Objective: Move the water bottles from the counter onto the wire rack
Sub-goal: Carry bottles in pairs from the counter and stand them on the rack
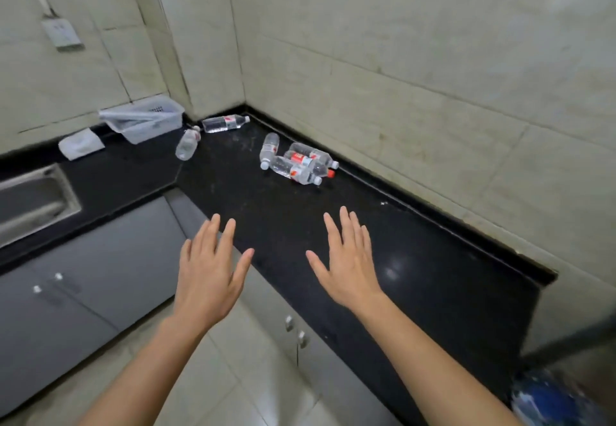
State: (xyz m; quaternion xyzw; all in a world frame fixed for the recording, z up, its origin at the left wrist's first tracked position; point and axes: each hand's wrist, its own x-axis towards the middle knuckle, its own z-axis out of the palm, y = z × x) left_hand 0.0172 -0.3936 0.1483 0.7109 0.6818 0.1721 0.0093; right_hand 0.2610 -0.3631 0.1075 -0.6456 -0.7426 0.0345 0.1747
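Several clear water bottles with red labels lie on their sides on the black counter (416, 259). A cluster of them (295, 162) sits near the right wall. One bottle (225, 123) lies in the far corner and another (187, 144) a little to its left. My left hand (208, 269) and my right hand (346, 259) are stretched forward, fingers straight and spread, holding nothing. My left hand hovers at the counter's front edge, my right hand above the counter, both well short of the bottles. No wire rack is in view.
A clear plastic basket (143, 119) and a white cloth (80, 144) lie at the far left of the counter, beside a steel sink (30, 202). Grey cabinet doors (100, 275) run below. A blue object (550, 399) sits at the bottom right.
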